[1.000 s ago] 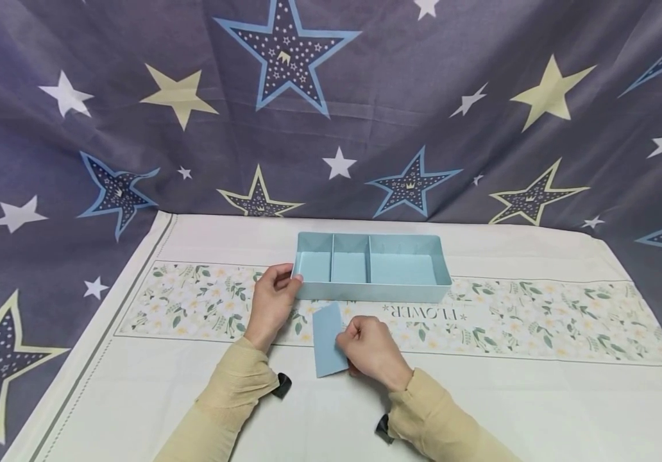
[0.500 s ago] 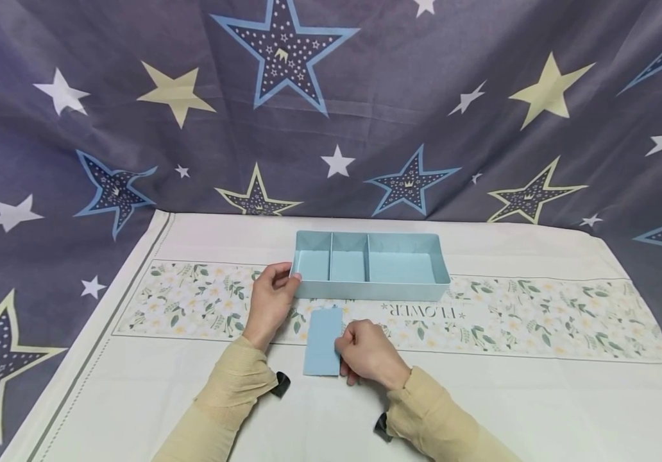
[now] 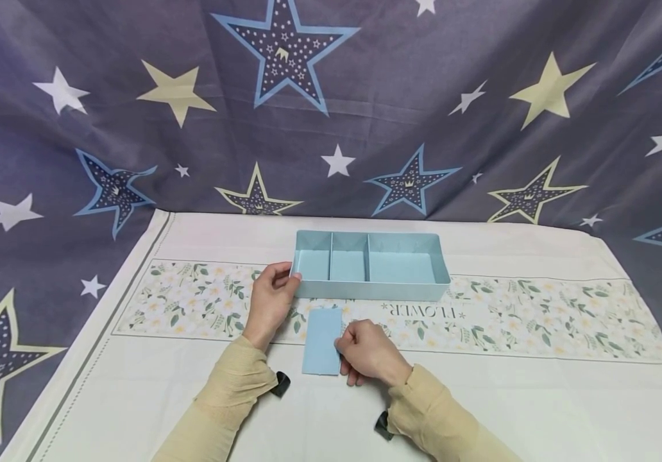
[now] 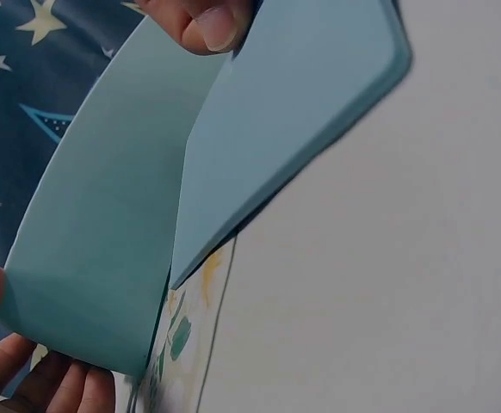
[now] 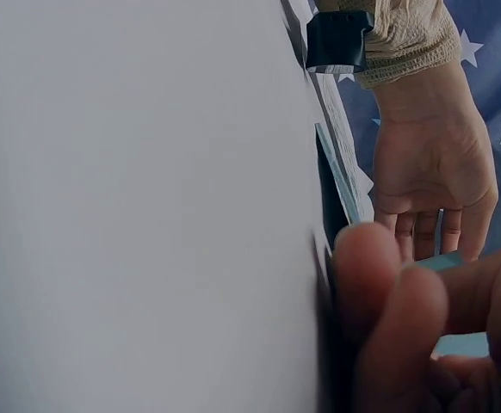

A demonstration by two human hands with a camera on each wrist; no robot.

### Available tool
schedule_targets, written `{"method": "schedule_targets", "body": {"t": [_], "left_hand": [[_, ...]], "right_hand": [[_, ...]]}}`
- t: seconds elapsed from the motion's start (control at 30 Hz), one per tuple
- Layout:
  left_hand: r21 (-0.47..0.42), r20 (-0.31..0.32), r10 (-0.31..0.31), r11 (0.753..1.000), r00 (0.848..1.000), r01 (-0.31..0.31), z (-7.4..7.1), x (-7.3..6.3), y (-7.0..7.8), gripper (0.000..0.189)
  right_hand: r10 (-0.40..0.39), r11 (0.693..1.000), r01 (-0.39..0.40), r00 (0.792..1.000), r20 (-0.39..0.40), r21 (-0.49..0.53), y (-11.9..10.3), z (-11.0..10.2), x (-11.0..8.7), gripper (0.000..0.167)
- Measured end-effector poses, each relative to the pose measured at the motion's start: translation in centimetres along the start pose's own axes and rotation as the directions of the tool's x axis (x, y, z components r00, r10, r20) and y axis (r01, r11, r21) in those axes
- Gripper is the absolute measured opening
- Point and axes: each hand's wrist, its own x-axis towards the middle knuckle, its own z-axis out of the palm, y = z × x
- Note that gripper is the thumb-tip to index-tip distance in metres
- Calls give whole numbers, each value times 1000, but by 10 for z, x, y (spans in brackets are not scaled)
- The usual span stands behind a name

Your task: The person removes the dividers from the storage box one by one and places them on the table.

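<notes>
While the right hand (image 3: 373,353) hides part of its right edge in the head view, the blue panel (image 3: 321,342) lies lower-middle of the frame, its long axis running top to bottom, below the divided blue box (image 3: 368,291). That hand's grip pinches the panel; the left hand (image 3: 270,308) grips the box's left end. I see a white-covered worktop (image 3: 510,410), a floral strip (image 3: 550,321) and a starry curtain (image 3: 406,83) behind. From the left wrist, the panel slants lower left to upper right, its top cut off. From the right wrist, the blurred right hand blocks most of it.
</notes>
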Motion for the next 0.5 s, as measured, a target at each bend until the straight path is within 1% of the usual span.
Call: {"method": "schedule_targets", "body": {"t": [0.3,0.5], "left_hand": [[4,-3,-9,1000,1000,9,0,0,0,37],[4,2,4,1000,1000,-4,0,0,-1,37]], "right_hand": [[-7,1000,7,1000,14,9,0,-1,0,23],[-5,1000,5,1000,20,8,1,-1,0,24]]}}
